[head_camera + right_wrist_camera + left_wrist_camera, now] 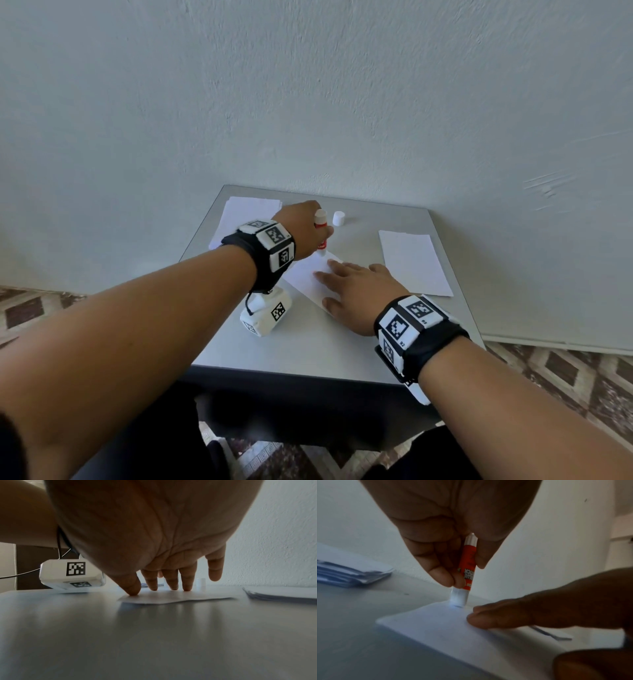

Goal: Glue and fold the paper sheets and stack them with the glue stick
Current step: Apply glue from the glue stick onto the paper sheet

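My left hand (pixel 305 229) grips a red and white glue stick (pixel 321 228) upright, its open tip pressed on the far corner of a white paper sheet (pixel 308 279) at the table's middle. In the left wrist view the glue stick (pixel 467 569) touches the sheet (pixel 447 627) just beside my right fingers (pixel 496 618). My right hand (pixel 356 291) lies flat on that sheet with straight fingers holding it down; in the right wrist view its fingertips (pixel 173 586) press the sheet (pixel 173 597).
The glue stick's white cap (pixel 338 218) stands at the back of the grey table (pixel 308 346). One paper stack (pixel 239 216) lies at the back left, another stack (pixel 414 262) at the right. The wall stands right behind the table.
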